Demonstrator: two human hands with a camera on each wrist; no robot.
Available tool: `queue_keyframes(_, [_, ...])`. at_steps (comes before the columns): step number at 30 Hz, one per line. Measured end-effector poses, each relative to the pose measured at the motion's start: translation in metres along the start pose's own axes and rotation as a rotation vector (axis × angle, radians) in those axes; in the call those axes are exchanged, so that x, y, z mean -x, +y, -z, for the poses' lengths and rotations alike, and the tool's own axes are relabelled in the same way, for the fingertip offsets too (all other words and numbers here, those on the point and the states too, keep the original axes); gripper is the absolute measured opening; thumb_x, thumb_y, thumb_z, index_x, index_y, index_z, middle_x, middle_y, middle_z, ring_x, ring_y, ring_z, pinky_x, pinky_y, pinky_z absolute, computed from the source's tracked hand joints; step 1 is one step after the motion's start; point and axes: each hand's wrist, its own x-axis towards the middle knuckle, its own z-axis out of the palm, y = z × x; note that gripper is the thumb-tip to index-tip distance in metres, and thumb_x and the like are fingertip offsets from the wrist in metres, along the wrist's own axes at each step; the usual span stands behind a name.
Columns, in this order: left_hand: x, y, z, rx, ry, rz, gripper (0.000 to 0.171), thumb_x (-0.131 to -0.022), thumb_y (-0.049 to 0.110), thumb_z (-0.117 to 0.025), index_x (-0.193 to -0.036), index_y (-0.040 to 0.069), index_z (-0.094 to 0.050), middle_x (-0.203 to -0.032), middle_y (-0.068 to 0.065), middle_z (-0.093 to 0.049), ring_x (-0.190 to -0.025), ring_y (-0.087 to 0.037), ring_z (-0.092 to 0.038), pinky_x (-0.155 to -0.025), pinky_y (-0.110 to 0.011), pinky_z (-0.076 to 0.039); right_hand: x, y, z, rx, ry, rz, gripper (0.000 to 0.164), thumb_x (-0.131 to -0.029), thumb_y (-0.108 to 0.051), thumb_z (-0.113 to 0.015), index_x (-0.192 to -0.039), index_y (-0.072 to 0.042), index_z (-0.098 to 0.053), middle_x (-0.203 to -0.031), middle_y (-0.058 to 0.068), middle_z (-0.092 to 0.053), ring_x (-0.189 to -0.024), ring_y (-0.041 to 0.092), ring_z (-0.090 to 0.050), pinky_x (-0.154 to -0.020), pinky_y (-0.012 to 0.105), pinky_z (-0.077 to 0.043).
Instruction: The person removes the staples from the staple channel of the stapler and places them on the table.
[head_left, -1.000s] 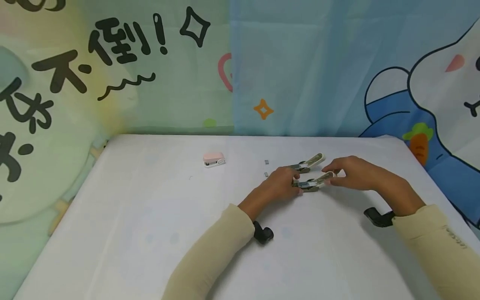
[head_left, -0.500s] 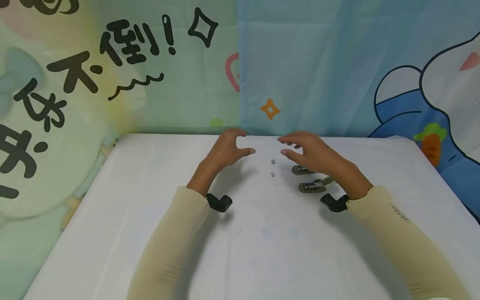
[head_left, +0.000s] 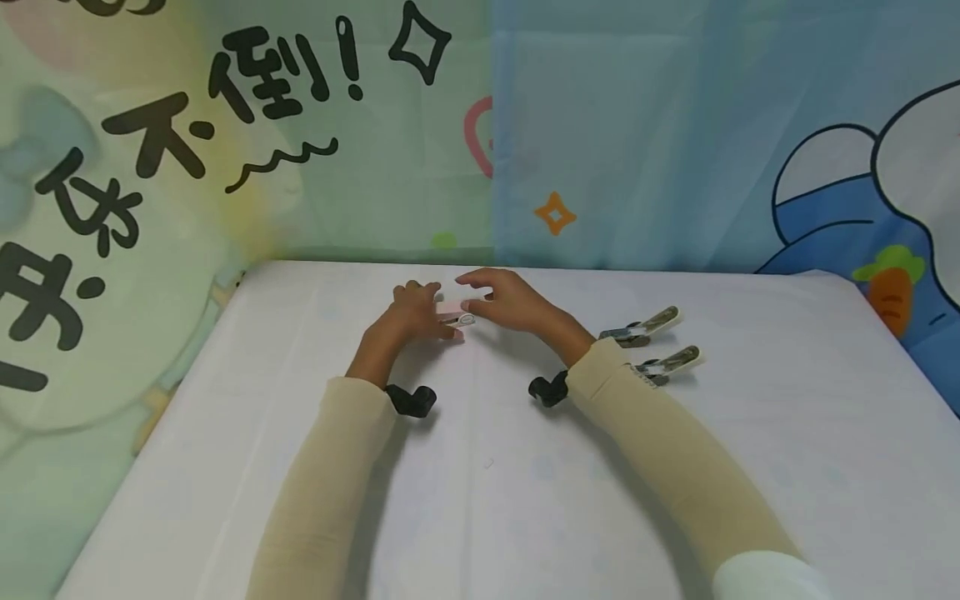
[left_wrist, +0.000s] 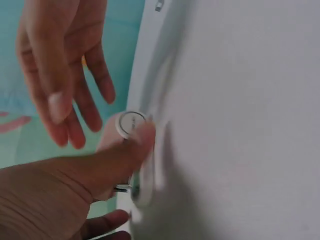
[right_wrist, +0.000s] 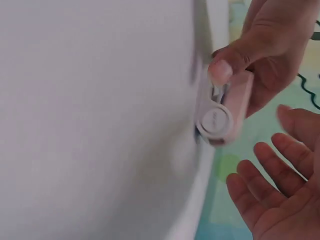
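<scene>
A small pink and white stapler stands near the table's far edge. My left hand pinches it, with the thumb on the near side and the fingers behind. In the left wrist view the thumb lies across the stapler, just below its round white disc. The right wrist view shows the stapler's disc end turned toward my right hand. That hand hovers at the stapler's right with its fingers spread and relaxed, apparently holding nothing.
Two slim metal-and-white hinged items lie on the right of the white table, partly behind the right forearm. A small grey piece shows at the left wrist view's top. A printed cloth hangs behind the table.
Both hands have moved left from the slim metal items to the pink stapler. The left hand has let go of those items and taken hold of the stapler; the right hand has come beside it.
</scene>
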Motion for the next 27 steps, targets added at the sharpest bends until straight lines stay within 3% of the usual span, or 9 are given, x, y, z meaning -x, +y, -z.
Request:
queue_keyframes(4, [-0.003,-0.008,-0.007,0.141,0.084,-0.059,0.041,-0.086,0.028,-0.074,-0.117,0.002,-0.066,-0.106,-0.015,-0.06,-0.098,-0.028,-0.05,-0.08,-0.037,-0.045,-0.012,-0.001,-0.012,-0.003,-0.023,-0.032,0.037,-0.099,-0.014,-0.058,-0.134,-0.001,-0.057,-0.134,0.011,-0.057,-0.124,0.026,-0.051,-0.097,0.037,-0.044])
queue_keyframes(7, [-0.004,-0.013,-0.012,0.293,0.147,-0.12,0.018,-0.086,0.019,-0.07,-0.087,0.001,-0.068,-0.075,-0.006,-0.059,-0.071,-0.019,-0.05,-0.063,-0.029,-0.041,-0.018,-0.001,-0.017,0.047,-0.046,-0.024,0.031,-0.098,-0.009,-0.057,-0.128,0.0,-0.062,-0.125,0.012,-0.062,-0.116,0.024,-0.056,-0.092,0.035,-0.045])
queue_keyframes(11, [-0.005,-0.015,-0.016,0.332,0.191,-0.149,0.019,-0.083,0.017,-0.071,-0.074,0.002,-0.062,-0.064,0.0,-0.052,-0.061,-0.015,-0.043,-0.055,-0.025,-0.035,-0.022,-0.002,-0.021,0.113,-0.052,-0.029,0.03,-0.094,-0.002,-0.059,-0.123,-0.001,-0.065,-0.121,0.013,-0.064,-0.111,0.023,-0.056,-0.089,0.034,-0.045])
queue_keyframes(16, [-0.005,-0.013,-0.02,0.307,0.208,-0.152,0.022,-0.082,0.017,-0.073,-0.073,0.002,-0.06,-0.064,-0.001,-0.048,-0.063,-0.016,-0.041,-0.056,-0.026,-0.034,-0.022,-0.001,-0.021,0.156,-0.067,-0.039,0.03,-0.093,-0.003,-0.063,-0.123,-0.002,-0.066,-0.121,0.011,-0.064,-0.113,0.023,-0.056,-0.091,0.034,-0.044])
queue_keyframes(21, [-0.004,-0.01,-0.022,0.303,0.205,-0.161,0.021,-0.082,0.017,-0.075,-0.076,0.0,-0.064,-0.067,-0.003,-0.055,-0.065,-0.017,-0.044,-0.058,-0.027,-0.036,-0.015,-0.001,-0.02,0.19,-0.074,-0.038,0.027,-0.094,-0.006,-0.064,-0.121,-0.004,-0.067,-0.117,0.01,-0.066,-0.107,0.021,-0.058,-0.088,0.034,-0.045])
queue_keyframes(27, [0.005,0.0,-0.025,0.168,0.156,-0.2,0.025,-0.083,0.024,-0.078,-0.082,0.001,-0.069,-0.075,-0.006,-0.06,-0.07,-0.02,-0.049,-0.063,-0.031,-0.039,0.007,-0.006,-0.014,0.224,-0.109,0.01,0.024,-0.094,-0.009,-0.065,-0.118,-0.004,-0.068,-0.113,0.007,-0.068,-0.099,0.019,-0.06,-0.084,0.033,-0.047])
